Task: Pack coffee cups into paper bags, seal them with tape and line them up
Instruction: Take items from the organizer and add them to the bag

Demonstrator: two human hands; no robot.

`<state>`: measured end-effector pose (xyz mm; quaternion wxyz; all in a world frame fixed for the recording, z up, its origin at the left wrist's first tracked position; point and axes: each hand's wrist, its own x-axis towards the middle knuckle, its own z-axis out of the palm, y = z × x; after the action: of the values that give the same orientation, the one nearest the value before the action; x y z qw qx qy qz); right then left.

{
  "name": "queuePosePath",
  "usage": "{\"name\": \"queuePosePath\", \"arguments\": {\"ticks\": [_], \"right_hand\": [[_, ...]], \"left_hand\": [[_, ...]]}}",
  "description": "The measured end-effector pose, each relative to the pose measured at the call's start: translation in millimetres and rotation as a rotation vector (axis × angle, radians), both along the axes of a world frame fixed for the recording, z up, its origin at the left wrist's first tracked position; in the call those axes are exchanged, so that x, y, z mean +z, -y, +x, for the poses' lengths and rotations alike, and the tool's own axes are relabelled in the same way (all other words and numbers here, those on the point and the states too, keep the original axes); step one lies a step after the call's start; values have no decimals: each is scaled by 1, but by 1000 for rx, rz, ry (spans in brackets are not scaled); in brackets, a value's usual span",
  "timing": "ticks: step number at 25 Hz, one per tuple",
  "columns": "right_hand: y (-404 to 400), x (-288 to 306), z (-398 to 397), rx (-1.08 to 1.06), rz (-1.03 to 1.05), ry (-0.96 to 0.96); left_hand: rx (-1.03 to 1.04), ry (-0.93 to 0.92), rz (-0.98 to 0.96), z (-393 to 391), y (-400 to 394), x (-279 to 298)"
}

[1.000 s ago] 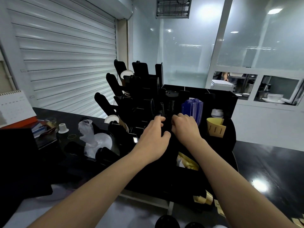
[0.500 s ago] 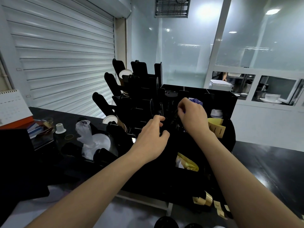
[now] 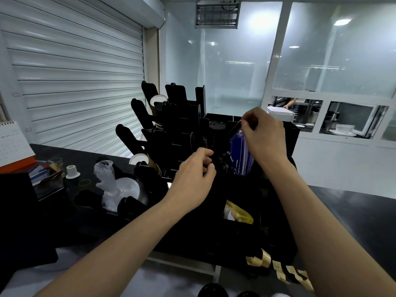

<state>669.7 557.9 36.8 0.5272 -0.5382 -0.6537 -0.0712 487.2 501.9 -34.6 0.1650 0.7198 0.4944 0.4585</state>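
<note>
A black organizer (image 3: pixel 267 202) stands on the counter in front of me. Its slanted racks hold brown paper cups with white rims (image 3: pixel 158 102), and another cup (image 3: pixel 138 159) sits lower down. My right hand (image 3: pixel 264 137) is raised above a blue stack (image 3: pixel 240 156) and pinches a thin black flat piece (image 3: pixel 234 127) by its top. My left hand (image 3: pixel 192 179) stays low at a middle compartment, fingers curled round something dark that I cannot make out. Gold tape strips (image 3: pixel 278 267) hang off the organizer's front right corner.
A clear plastic bag of lids (image 3: pixel 111 185) lies left of the racks, beside a small white-capped bottle (image 3: pixel 71 171). A desk calendar (image 3: pixel 12 142) stands far left. A yellow packet (image 3: pixel 239 214) fills a front compartment. The dark counter (image 3: pixel 353 211) runs on to the right.
My right hand has risen up and to the right out of the middle compartment, drawing the thin black piece with it. My left hand has stayed in place.
</note>
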Motion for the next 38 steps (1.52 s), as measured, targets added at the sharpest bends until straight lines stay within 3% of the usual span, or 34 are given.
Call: {"name": "queuePosePath", "arguments": {"ticks": [8, 14, 20, 31, 38], "right_hand": [[48, 8, 21, 57, 57, -133], [75, -1, 18, 180, -1, -170], [95, -12, 11, 309, -74, -259], [124, -41, -17, 398, -126, -303], [146, -65, -44, 494, -310, -547]], "left_hand": [[11, -36, 109, 6, 12, -2], [31, -155, 78, 3, 25, -1], [-149, -73, -21, -11, 45, -7], [-156, 48, -51, -41, 97, -31], [-99, 163, -73, -63, 121, -46]]}}
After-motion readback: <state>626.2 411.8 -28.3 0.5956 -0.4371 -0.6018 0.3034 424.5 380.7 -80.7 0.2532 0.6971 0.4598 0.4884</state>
